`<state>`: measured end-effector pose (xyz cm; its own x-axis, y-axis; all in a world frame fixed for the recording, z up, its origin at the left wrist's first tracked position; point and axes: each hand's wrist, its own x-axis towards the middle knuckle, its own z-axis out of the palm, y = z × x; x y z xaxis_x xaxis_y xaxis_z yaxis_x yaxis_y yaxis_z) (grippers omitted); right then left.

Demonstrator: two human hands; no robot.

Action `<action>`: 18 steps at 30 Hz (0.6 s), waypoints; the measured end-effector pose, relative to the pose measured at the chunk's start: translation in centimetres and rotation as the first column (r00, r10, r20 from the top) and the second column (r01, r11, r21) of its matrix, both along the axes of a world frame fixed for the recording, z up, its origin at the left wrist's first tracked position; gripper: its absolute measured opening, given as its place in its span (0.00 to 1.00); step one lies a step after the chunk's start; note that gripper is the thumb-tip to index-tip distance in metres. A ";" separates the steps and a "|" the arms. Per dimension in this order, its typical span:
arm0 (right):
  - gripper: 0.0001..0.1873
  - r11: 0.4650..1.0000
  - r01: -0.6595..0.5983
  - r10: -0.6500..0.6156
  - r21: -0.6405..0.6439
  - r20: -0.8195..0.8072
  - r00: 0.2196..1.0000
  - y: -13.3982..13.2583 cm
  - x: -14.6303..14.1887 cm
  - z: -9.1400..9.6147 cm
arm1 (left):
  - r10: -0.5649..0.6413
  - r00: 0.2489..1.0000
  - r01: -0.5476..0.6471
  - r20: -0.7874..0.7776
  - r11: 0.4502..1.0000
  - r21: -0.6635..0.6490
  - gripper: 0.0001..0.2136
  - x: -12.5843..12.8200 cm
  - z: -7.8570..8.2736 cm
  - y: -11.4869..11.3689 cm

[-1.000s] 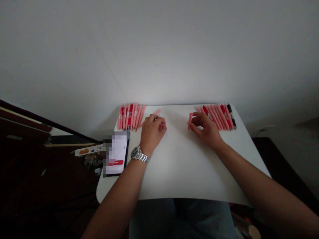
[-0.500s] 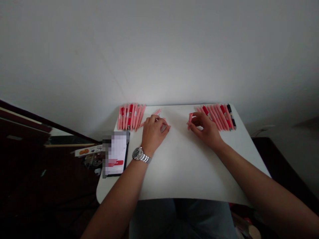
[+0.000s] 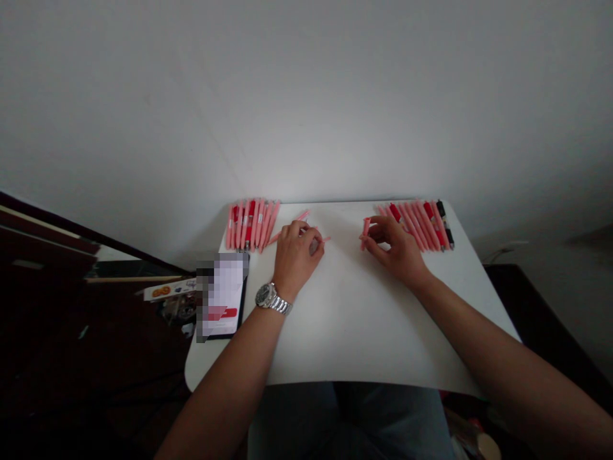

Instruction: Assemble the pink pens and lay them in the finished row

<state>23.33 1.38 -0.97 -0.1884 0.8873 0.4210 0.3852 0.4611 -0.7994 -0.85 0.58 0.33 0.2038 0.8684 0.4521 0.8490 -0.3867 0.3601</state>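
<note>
My left hand (image 3: 297, 246), with a metal watch at the wrist, is closed in a pinch on a slim pink pen part (image 3: 327, 239) whose end sticks out to the right of the fingertips. Another pink pen (image 3: 302, 216) lies slanted on the table, partly hidden behind that hand. Across a gap, thumb and fingers of my right hand (image 3: 390, 246) pinch a short pink pen barrel (image 3: 366, 229), held nearly upright. Just behind the right hand is a row of pink, red and black pens (image 3: 419, 223).
On the left of the white table (image 3: 354, 332) lies another row of pink and red pens (image 3: 251, 223). A phone (image 3: 225, 300) with a lit screen rests at the left edge, near my left forearm. The wall (image 3: 306, 115) rises behind the table.
My left hand has shifted very slightly to the right, and the tip of the pink part in it has turned a little. The right hand stays in place with the barrel.
</note>
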 end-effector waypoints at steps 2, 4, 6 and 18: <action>0.19 1.000 -0.003 0.003 -0.004 -0.002 1.000 0.0 0.0 0.0 | -0.001 1.000 0.001 -0.004 1.000 -0.005 0.03 0.0 0.0 0.0; 0.19 1.000 -0.002 0.002 -0.009 -0.003 1.000 0.0 0.0 0.0 | 0.000 1.000 0.000 -0.006 1.000 -0.007 0.03 -0.1 -0.1 0.0; 0.18 1.000 -0.003 0.003 -0.015 -0.002 1.000 0.0 0.0 0.0 | -0.003 1.000 0.003 -0.006 1.000 -0.006 0.03 -0.1 -0.1 0.1; 0.17 1.000 0.006 -0.006 0.005 0.035 0.999 0.0 0.2 -0.2 | -0.073 0.987 0.073 0.144 0.997 0.006 0.03 -0.1 0.0 0.3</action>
<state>23.55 1.42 -1.20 -0.1975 0.8865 0.4186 0.4159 0.4624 -0.7831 -0.91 0.85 0.34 0.1997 0.8531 0.4820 0.7578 -0.4463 0.4759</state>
